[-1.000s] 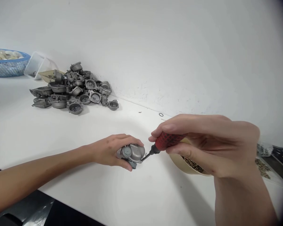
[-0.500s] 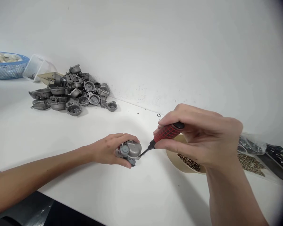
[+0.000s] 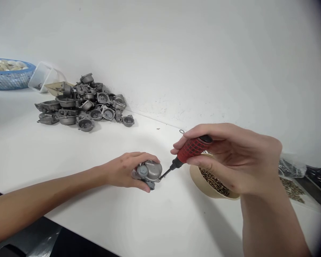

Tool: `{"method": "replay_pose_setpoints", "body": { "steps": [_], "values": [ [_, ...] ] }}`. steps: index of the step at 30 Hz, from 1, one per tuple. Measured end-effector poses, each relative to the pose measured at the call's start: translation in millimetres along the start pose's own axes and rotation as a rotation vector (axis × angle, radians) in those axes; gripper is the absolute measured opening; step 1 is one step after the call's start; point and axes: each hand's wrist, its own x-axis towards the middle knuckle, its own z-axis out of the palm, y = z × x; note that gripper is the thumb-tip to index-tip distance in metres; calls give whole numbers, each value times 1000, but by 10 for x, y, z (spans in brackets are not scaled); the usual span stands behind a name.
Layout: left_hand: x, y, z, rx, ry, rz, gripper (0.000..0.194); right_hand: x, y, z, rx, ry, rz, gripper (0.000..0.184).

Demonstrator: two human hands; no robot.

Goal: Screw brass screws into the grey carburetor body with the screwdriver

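The left hand (image 3: 124, 170) is closed around a small grey cast-metal housing with a round cap (image 3: 147, 172), pressing it down on the white worktop (image 3: 69, 171) with the thumb under its near edge and the fingers curled over the top. The right hand (image 3: 235, 157) grips a screwdriver with a red cross-hatched handle and black shaft (image 3: 187, 151) between thumb and fingers; the tool slants down to the left, and its tip meets the right edge of the grey housing. The housing sits near the middle of the worktop, just left of a beige round bowl filled with small brass-coloured screws (image 3: 212, 184), which is partly hidden behind the right hand.

Further back on the left, against the white wall (image 3: 176, 53), lies a heap of similar grey metal castings (image 3: 82, 105). Beside that heap stands a tilted clear plastic tub (image 3: 44, 75), and at the far left edge a blue mesh basket holding pale round pieces (image 3: 9, 74). A small black ring (image 3: 182, 131) lies on the worktop near the wall, just above the right hand. At the right edge sit clear bags of small dark and brass-coloured parts (image 3: 290, 171), their contents too small to tell apart.
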Motion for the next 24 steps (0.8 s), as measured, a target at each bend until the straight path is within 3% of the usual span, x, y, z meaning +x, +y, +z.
{"method": "replay_pose_setpoints", "body": {
  "steps": [8,11,14,18,24],
  "values": [
    [-3,-1,10,34,42,-38,69,26,20,45,-102,59,-10,54],
    [-15,-3,-27,81,48,21,73,30,14,40,-113,82,-38,58],
    [-38,8,-94,137,53,110,77,37,-28,7,-164,184,-92,54],
    [-68,32,-145,195,85,70,45,22,-101,-56,-266,271,-117,49],
    [-53,19,-92,250,189,32,32,-25,-144,-74,-311,324,-53,46]
  ]
}}
